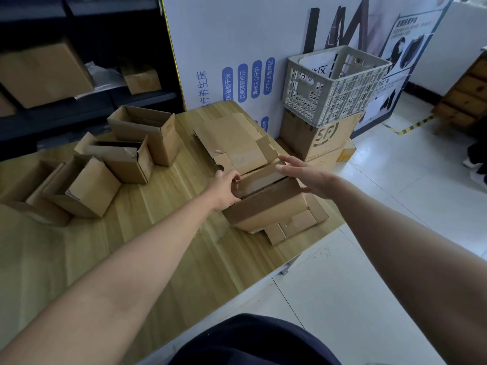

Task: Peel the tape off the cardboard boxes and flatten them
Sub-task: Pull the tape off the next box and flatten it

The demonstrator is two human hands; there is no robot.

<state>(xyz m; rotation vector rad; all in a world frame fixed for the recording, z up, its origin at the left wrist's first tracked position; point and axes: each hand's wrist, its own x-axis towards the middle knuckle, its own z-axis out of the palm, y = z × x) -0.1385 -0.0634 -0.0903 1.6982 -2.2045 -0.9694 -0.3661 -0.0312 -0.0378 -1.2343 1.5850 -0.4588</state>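
Table: wooden table (147, 241) runs from the near left to the far right; its right edge borders white floor.
Left hand: left hand (224, 189) is closed on the left end of the box in hand (266, 204), fingers curled over the flap edge.
Right hand: right hand (308, 177) is open, fingers spread, palm against the box's far right side.
Box in hand: near the table's right edge, long axis running left to right, top flaps partly open; it lies on flattened cardboard (295, 225).
Flattened pile: more flat cardboard (234, 140) just beyond, toward the wall panel.
Left side: four open boxes (143, 133) stand upright in a loose row, well apart from the hands.
Far right: a white crate (334, 83) sits on a printed carton (319, 138) on the floor.
Far left: dark shelving (87, 101) holding boxes.
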